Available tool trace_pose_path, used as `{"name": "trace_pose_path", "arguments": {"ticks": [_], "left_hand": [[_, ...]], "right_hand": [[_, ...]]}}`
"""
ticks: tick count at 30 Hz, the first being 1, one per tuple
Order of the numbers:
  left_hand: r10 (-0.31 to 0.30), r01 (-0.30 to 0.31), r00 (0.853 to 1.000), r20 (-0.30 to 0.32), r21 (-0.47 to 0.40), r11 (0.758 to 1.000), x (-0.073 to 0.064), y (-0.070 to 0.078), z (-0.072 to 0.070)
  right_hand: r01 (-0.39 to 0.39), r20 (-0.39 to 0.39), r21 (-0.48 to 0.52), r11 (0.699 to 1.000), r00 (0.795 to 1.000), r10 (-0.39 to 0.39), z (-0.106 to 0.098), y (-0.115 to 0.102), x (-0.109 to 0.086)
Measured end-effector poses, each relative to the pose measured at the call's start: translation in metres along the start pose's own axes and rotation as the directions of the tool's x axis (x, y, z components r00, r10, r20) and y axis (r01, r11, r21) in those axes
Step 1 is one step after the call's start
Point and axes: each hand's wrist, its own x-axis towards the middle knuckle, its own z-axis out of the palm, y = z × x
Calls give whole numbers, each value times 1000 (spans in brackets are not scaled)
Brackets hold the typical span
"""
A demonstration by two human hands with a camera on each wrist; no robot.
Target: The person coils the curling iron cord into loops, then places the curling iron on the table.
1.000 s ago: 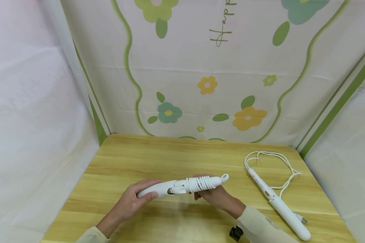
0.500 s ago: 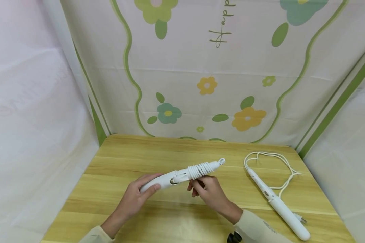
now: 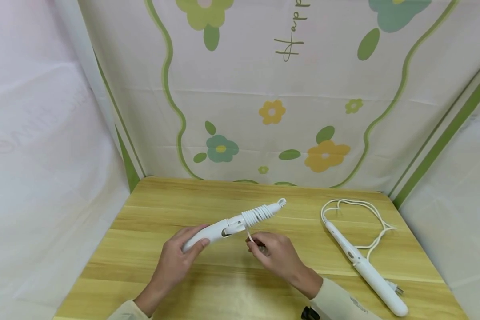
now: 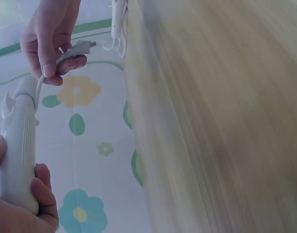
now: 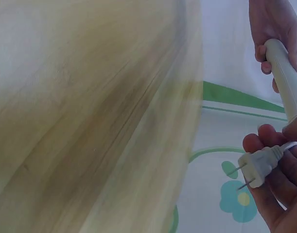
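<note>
My left hand [image 3: 176,255] grips one end of a white hair straightener [image 3: 208,235], held tilted above the table with its far end raised. Around that far end its white cord [image 3: 257,215] is wound in several turns. A loose stretch of cord runs down to my right hand [image 3: 278,255], where the thumb and fingers pinch it just behind the plug. In the right wrist view the two-pin plug [image 5: 260,167] lies against the curled fingers, its pins pointing away. The left wrist view also shows this plug [image 4: 80,50] sticking out from the right hand.
A second white straightener [image 3: 370,273] lies on the wooden table [image 3: 176,200] at the right, its cord [image 3: 378,213] looped behind it and its plug [image 3: 396,288] beside it. A black object [image 3: 310,313] sits by the right sleeve. Floral cloth [image 3: 240,111] hangs behind the table.
The straightener's corded end has tilted upward and back. My right hand has moved from behind the windings to below them, and a length of cord now stretches between it and the straightener.
</note>
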Motion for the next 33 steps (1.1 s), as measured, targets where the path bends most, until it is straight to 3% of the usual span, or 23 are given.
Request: {"name": "trace_pose_path", "arguments": {"ticks": [6, 11, 15, 19, 22, 27, 33], "left_hand": [[-20, 22, 999, -50, 47, 999, -1, -6, -3], [-16, 19, 999, -40, 76, 997, -3, -10, -4], [-4, 3, 1000, 10, 108, 994, -3, -10, -5], [14, -26, 997, 75, 151, 988, -5, -10, -6], [22, -42, 993, 113, 172, 984, -7, -11, -7], [22, -52, 980, 199, 144, 988, -9, -12, -11], [42, -72, 945, 325, 81, 994, -9, -15, -15]], "right_hand": [[124, -25, -195, 973, 991, -131, -3, 0, -3], [258, 8, -287, 923, 964, -267, -14, 0, 1], [395, 80, -370, 841, 915, -395, -28, 2, 8], [530, 152, -407, 744, 843, -516, -40, 4, 18], [590, 188, -402, 700, 801, -568, -45, 5, 23], [625, 218, -366, 690, 778, -589, -48, 6, 28], [639, 250, -327, 696, 769, -589, -47, 10, 31]]}}
